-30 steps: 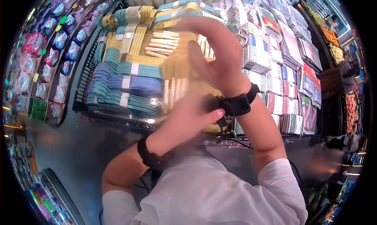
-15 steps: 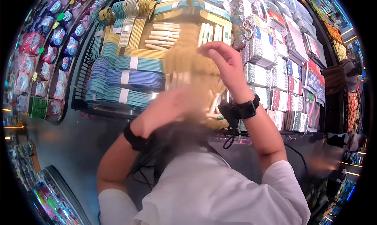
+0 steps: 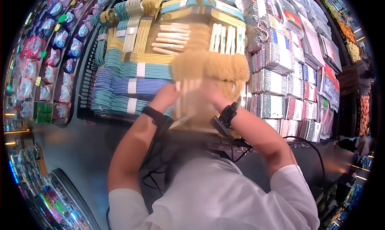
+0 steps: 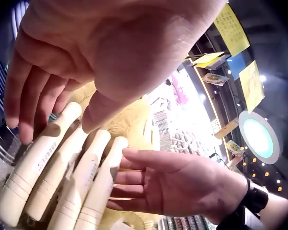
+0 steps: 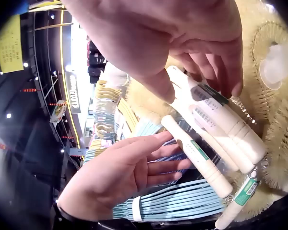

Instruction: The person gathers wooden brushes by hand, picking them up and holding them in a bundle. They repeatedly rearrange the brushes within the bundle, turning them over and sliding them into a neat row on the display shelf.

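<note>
Several brushes with pale wooden handles [image 4: 55,151] and tan bristle heads [image 3: 212,67] lie in front of me. My left hand [image 3: 167,97] is at the left side of the handle row, fingers fairly straight; its thumb touches the handle tops in the left wrist view. On the other side is my right hand [image 3: 218,95], blurred in the head view. The left wrist view shows its extended fingers [image 4: 129,184] alongside the outermost handle. In the right wrist view, thumb and fingers of the right hand [image 5: 182,43] hang around handle ends with green labels.
Banded bundles of blue and teal hangers [image 3: 150,85] lie left of the brushes, inside a black basket [image 3: 84,85]. Stacked packaged cloths [image 3: 276,81] stand to the right. More brush handles [image 3: 172,35] lie farther back. Black cables [image 3: 317,154] trail beside my arms.
Both hands have come down onto the near brush handles. The right hand moved left and nearer, the left hand up beside the row.
</note>
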A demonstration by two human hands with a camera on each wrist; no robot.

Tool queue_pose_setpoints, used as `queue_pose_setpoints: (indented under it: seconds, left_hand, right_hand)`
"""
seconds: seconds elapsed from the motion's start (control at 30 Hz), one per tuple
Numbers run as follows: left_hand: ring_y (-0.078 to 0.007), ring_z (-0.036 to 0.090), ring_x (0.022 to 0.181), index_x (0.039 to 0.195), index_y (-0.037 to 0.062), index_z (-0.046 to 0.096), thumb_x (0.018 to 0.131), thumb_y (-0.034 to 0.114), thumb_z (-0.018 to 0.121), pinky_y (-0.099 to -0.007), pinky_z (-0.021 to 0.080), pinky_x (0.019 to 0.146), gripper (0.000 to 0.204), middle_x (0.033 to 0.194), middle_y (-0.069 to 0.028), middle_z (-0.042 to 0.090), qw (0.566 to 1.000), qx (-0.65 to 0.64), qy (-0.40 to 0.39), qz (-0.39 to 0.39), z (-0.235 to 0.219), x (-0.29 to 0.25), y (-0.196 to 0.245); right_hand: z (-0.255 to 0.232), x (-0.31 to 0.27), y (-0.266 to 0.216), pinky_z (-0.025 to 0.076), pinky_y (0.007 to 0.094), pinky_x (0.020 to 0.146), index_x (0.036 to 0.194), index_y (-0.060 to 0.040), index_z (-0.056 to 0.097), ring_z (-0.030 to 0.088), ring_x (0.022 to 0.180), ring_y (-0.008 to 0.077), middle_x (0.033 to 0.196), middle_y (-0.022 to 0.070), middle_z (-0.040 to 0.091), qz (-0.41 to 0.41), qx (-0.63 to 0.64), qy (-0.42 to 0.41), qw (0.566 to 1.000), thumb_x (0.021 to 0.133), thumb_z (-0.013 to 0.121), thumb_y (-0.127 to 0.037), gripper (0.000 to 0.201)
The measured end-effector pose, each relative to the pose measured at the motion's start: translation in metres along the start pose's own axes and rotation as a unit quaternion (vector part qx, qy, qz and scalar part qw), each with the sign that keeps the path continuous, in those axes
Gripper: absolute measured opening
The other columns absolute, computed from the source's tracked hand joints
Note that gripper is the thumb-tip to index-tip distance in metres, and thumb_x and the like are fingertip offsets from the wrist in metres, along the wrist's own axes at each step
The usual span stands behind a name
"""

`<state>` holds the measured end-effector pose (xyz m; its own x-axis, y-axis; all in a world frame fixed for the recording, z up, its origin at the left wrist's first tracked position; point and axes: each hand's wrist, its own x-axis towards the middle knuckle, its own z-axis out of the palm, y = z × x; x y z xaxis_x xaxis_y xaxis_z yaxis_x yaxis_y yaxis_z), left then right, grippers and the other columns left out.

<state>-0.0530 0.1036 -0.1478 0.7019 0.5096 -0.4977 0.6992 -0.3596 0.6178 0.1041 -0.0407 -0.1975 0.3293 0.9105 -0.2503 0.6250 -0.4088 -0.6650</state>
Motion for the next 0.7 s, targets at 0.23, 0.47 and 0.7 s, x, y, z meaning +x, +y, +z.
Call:
queue_pose_setpoints:
  seconds: [0.23,0.47,0.7]
  left_hand:
    - [-0.0174,0.063,0.057,0.09,-0.0047,0.063,0.085,0.021,0.067,-0.0304,0.053,0.052,0.026,0.073,-0.0107,0.064,0.999,-0.018,-0.029,0.007,0.001,0.012,0.007]
    - [-0.017,0.065,0.059,0.096,-0.0064,0.059,0.089,0.015,0.061,-0.0291,0.053,0.05,0.023,0.075,-0.0113,0.065,0.999,-0.038,0.001,-0.037,0.009,0.044,-0.017]
    - [-0.0172,0.065,0.066,0.104,-0.0041,0.058,0.09,0.013,0.059,-0.0295,0.054,0.054,0.022,0.082,-0.0107,0.066,0.998,-0.064,-0.001,-0.006,0.005,0.034,0.002]
  right_hand:
    - [0.069,0.055,0.064,0.045,0.0415,0.09,0.12,-0.0219,0.063,0.058,0.107,0.0305,0.111,0.0115,0.06,-0.108,-0.171,-0.033,0.979,0.093,0.052,-0.035,0.032]
    - [0.03,0.043,0.036,0.044,0.0418,0.09,0.126,-0.0174,0.058,0.058,0.104,0.032,0.112,0.0153,0.056,-0.03,-0.059,-0.105,0.992,0.089,0.06,-0.039,0.043]
    - [0.039,0.041,0.025,0.045,0.0393,0.086,0.119,-0.003,0.058,0.058,0.1,0.0294,0.108,0.0167,0.06,0.052,0.246,-0.05,0.967,0.088,0.062,-0.04,0.049]
